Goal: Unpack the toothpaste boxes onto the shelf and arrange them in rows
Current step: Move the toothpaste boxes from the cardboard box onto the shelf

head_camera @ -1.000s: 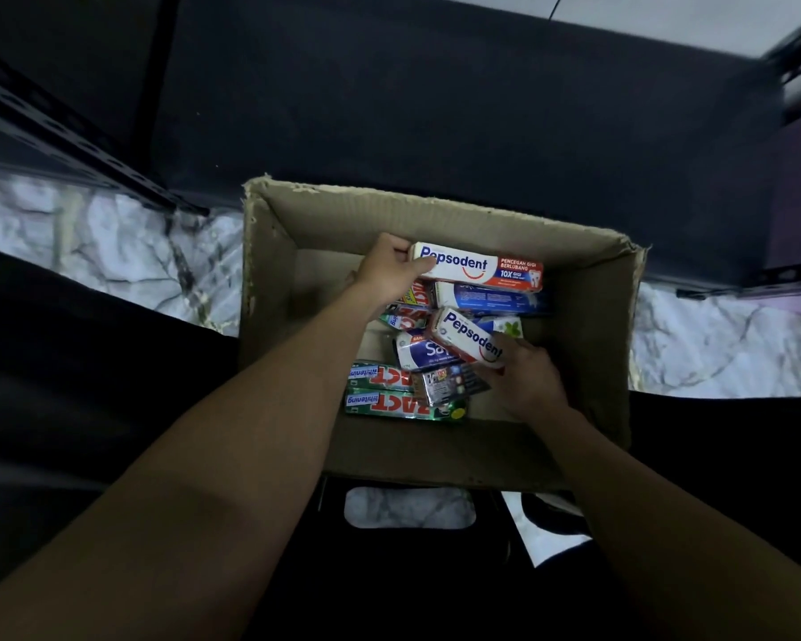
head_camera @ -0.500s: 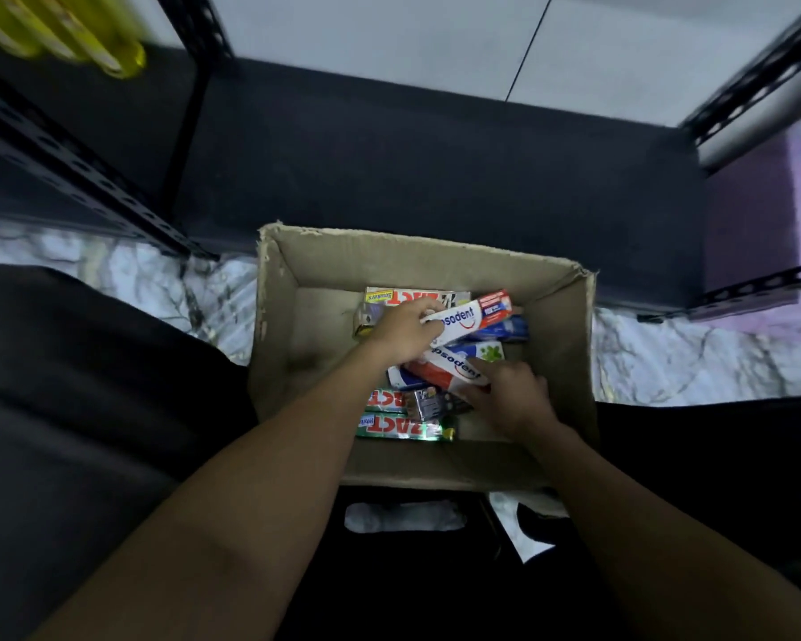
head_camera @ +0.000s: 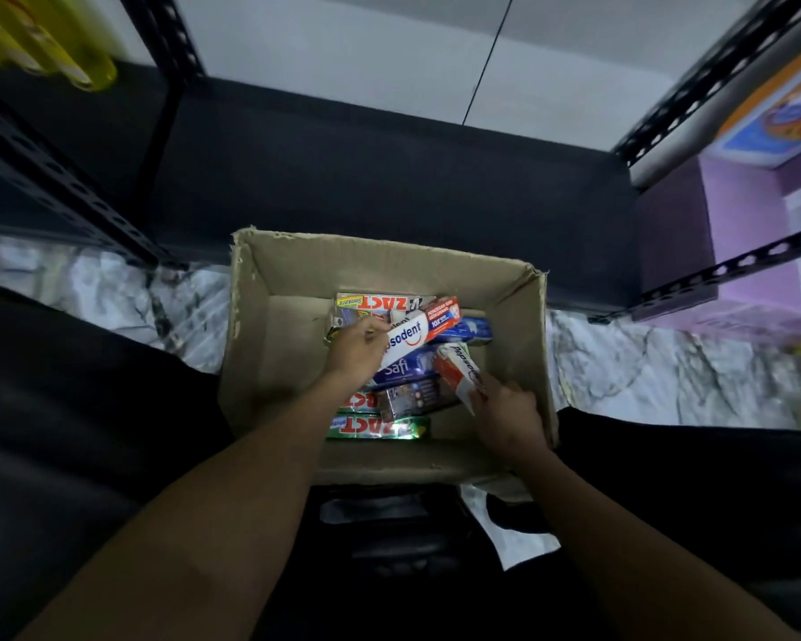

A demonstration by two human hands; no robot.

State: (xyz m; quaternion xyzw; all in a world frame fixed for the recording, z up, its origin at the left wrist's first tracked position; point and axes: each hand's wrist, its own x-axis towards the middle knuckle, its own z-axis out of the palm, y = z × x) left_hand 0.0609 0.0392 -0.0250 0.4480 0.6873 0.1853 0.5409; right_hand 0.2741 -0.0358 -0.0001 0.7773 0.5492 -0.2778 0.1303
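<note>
An open cardboard box [head_camera: 250, 316] sits on the floor in front of a dark bottom shelf [head_camera: 389, 168]. Inside lie several toothpaste boxes: Zact boxes [head_camera: 375, 302], a blue Safi box [head_camera: 403, 368] and a green Zact box [head_camera: 380, 427]. My left hand [head_camera: 354, 347] grips one end of a white and red Pepsodent box [head_camera: 424, 328], tilted up to the right. My right hand [head_camera: 505, 409] holds a second Pepsodent box [head_camera: 461, 367] by its lower end, standing it nearly upright.
Black perforated shelf posts [head_camera: 65, 178] stand at left, with more shelf rails [head_camera: 736, 270] at right. Yellow bottles [head_camera: 42, 34] sit on the upper left shelf. Purple packages [head_camera: 750, 252] fill the right shelf. The floor [head_camera: 643, 363] is marbled white. My dark-clothed knees flank the box.
The view tilted up, showing more shelf and wall. My left hand tilted its Pepsodent box upward. My right hand turned its Pepsodent box from lying flat to nearly upright.
</note>
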